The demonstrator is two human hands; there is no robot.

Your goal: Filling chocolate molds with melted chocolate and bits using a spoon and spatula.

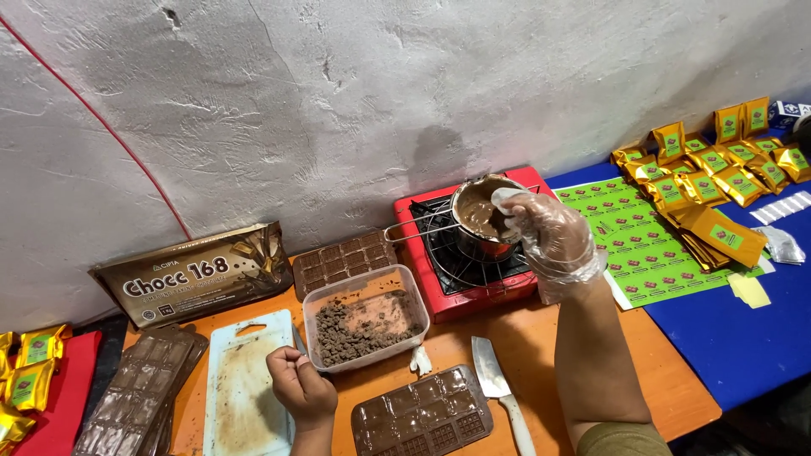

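Note:
My right hand (pixel 549 236), in a clear plastic glove, reaches over a small metal pot (pixel 483 215) of melted brown chocolate and grips a white utensil dipped in it. The pot sits on a red portable stove (pixel 422 291) against the wall. My left hand (pixel 297 387) is bare and loosely closed, resting by the near corner of a clear plastic tub (pixel 365 317) of chopped chocolate pieces. A brown mould tray (pixel 422 415) filled with chocolate lies on the orange table in front of me.
A white-handled knife (pixel 500 390) lies beside the mould. A smeared white cutting board (pixel 245 384), stacked moulds (pixel 135 388) and a large chocolate bag (pixel 193 274) sit left. Green label sheets (pixel 646 245) and gold packets (pixel 718 169) cover the blue surface right.

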